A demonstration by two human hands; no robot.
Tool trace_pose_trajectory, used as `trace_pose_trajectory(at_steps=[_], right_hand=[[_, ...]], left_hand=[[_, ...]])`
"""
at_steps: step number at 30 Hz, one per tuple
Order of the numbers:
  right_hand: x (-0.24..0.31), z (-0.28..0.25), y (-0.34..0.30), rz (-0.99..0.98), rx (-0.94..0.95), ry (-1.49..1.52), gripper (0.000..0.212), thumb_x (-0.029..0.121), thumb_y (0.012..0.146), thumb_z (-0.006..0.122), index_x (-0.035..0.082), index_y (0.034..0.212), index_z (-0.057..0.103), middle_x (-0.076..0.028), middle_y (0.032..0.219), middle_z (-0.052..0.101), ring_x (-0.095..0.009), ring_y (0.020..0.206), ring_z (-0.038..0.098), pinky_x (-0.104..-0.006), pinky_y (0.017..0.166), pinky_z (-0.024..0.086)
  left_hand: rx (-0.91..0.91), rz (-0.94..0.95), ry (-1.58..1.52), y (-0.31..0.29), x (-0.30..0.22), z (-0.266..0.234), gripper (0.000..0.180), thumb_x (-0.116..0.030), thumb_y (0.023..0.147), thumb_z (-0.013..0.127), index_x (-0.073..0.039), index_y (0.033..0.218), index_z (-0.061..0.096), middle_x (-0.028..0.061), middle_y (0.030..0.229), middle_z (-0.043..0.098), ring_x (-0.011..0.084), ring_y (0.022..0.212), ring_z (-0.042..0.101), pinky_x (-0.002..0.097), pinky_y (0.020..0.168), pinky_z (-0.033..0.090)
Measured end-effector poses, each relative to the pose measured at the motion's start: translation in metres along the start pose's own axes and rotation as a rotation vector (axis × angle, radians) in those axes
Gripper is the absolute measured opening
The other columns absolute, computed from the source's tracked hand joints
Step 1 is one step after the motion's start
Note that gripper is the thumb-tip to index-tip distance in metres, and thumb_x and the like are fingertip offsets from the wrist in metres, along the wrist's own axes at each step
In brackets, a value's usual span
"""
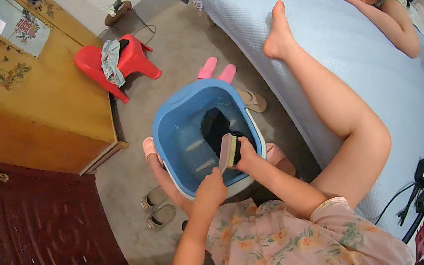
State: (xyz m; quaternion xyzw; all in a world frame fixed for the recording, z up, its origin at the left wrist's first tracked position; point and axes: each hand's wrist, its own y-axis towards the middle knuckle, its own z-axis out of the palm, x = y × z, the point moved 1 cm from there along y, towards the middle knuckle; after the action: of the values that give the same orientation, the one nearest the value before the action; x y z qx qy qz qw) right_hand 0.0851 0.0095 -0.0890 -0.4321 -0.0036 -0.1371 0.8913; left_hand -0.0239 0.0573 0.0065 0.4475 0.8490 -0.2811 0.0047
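In my left hand (211, 190) is the handle of a scrubbing brush (228, 151), with a pale pink back and cream bristles. The fingers are closed round it. My right hand (247, 154) grips one end of a limp black item (215, 123), possibly a sock or cloth, and the bristles lie against or right beside that end. The rest of the black item hangs down into a blue tub (167, 108) with a white outer rim. Shallow clear water (187, 154) covers the tub's floor. Both hands are over its near side.
A bed (241, 8) with a blue cover stands right, a bent bare leg (323, 90) across it and other people beyond. Pink slippers (207, 68) and beige shoes (161, 217) lie round the tub. A red stool (134, 64) holding cloth stands by a yellow cabinet (46, 93).
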Motion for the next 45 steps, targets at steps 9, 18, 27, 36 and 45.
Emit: trace_pose_trajectory(at_steps=[9, 18, 27, 36, 45], right_hand=[[-0.005, -0.012, 0.021, -0.057, 0.130, 0.071, 0.037, 0.040, 0.077, 0.032, 0.008, 0.083, 0.049, -0.009, 0.077, 0.050, -0.026, 0.070, 0.048, -0.0430, 0.063, 0.039], [-0.003, -0.013, 0.024, 0.001, 0.059, 0.080, 0.039, 0.042, 0.077, 0.032, 0.008, 0.085, 0.047, -0.011, 0.079, 0.049, -0.026, 0.072, 0.047, -0.0430, 0.063, 0.039], [-0.001, -0.001, 0.003, -0.026, 0.027, 0.093, 0.042, 0.042, 0.077, 0.029, 0.013, 0.106, 0.042, -0.010, 0.098, 0.047, -0.026, 0.091, 0.046, -0.0451, 0.071, 0.039], [-0.002, -0.009, 0.018, 0.010, 0.046, 0.101, 0.045, 0.042, 0.077, 0.033, 0.012, 0.111, 0.038, -0.009, 0.106, 0.044, -0.025, 0.090, 0.046, -0.0399, 0.070, 0.041], [-0.004, -0.011, 0.021, -0.011, 0.019, 0.099, 0.048, 0.040, 0.077, 0.034, 0.008, 0.113, 0.035, -0.012, 0.104, 0.045, -0.028, 0.088, 0.047, -0.0399, 0.067, 0.042]], left_hand=[[-0.120, 0.064, 0.014, -0.030, -0.020, 0.006, 0.009, -0.003, 0.072, 0.040, 0.002, 0.079, 0.039, 0.0252, 0.068, 0.054, 0.0373, 0.064, 0.055, 0.0423, 0.055, 0.045], [-0.063, 0.008, -0.015, -0.036, -0.021, 0.006, 0.019, -0.003, 0.070, 0.039, 0.003, 0.088, 0.039, 0.0274, 0.073, 0.054, 0.0392, 0.071, 0.054, 0.0460, 0.061, 0.043], [-0.124, -0.002, 0.115, 0.027, 0.004, 0.005, 0.011, -0.006, 0.072, 0.040, 0.001, 0.080, 0.044, 0.0225, 0.073, 0.056, 0.0367, 0.071, 0.055, 0.0426, 0.061, 0.045], [-0.061, -0.122, 0.121, 0.142, 0.028, 0.017, 0.018, -0.009, 0.070, 0.045, 0.001, 0.081, 0.055, 0.0213, 0.083, 0.056, 0.0359, 0.078, 0.055, 0.0412, 0.068, 0.045], [-0.036, -0.176, 0.117, 0.206, 0.038, 0.012, 0.023, -0.009, 0.072, 0.045, 0.000, 0.088, 0.058, 0.0207, 0.095, 0.054, 0.0307, 0.086, 0.054, 0.0369, 0.073, 0.044]])
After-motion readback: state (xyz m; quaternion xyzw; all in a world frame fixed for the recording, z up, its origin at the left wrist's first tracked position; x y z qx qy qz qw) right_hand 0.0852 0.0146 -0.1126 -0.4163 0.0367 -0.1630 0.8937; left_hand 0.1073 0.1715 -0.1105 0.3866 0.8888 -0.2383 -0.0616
